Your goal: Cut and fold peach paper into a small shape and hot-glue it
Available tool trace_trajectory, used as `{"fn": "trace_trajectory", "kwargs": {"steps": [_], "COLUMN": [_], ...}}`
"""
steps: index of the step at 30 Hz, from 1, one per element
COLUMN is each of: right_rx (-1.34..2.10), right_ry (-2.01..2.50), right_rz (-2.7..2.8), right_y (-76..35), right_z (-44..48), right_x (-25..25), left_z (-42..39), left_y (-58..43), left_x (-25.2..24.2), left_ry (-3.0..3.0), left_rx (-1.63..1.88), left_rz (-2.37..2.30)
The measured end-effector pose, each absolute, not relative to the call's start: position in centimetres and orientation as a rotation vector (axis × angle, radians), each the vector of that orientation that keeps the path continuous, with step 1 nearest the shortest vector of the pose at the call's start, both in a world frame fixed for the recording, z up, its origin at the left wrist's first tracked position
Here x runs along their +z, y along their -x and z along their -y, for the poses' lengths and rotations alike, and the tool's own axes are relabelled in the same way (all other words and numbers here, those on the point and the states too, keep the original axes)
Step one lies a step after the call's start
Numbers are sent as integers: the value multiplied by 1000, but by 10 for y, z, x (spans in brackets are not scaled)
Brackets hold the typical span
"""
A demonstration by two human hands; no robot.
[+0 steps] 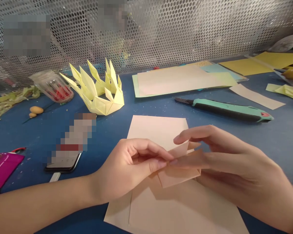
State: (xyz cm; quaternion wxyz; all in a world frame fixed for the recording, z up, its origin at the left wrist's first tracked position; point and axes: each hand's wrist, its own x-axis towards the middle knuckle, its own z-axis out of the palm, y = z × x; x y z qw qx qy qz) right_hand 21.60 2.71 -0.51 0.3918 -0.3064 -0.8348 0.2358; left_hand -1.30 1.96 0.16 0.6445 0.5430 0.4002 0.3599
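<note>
Between my two hands is a small folded piece of peach paper [179,177], with creased flaps standing up at its right side. My left hand [136,165] pinches its left edge between thumb and fingers. My right hand [236,165] is around its right side, thumb pressed against the paper near my left fingertips and the index finger raised over it. Below both hands lie larger pale peach sheets [158,126], overlapping on the blue table. Beyond them stands a folded pale yellow paper crown [106,102] with tall points.
A green utility knife [229,109] lies behind my right hand, blade out. Cut paper sheets [168,81] and a paper strip [257,96] are farther back. At left are a phone [63,164], a tipped jar [55,87] with red bits and a magenta packet [5,169]. Perforated metal mesh [161,35] rises behind.
</note>
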Motion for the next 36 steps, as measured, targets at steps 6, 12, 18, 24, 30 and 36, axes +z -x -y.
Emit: {"fn": "trace_trajectory", "kwargs": {"steps": [6,12,18,24,30,36], "right_rx": [735,832,997,964,771,617], "right_ry": [704,709,792,858,835,612], "right_rz": [2195,2197,2109,1978,2168,2357], "right_y": [-224,-218,-217,-220,-217,-217], "right_z": [-32,-40,-40,-38,-34,-38], "right_x": [-14,-7,-6,-13,-12,-14], "left_z": [-16,-14,-16,-20,-17,-11], "left_y": [14,13,17,21,16,16], "left_x": [-1,-1,-2,-1,-6,-12], "left_ry": [-1352,-1330,-1352,-1295,-1697,-2191], "left_rx": [848,821,778,768,835,854], "left_rz": [-920,-987,-1002,-805,-900,-896]}}
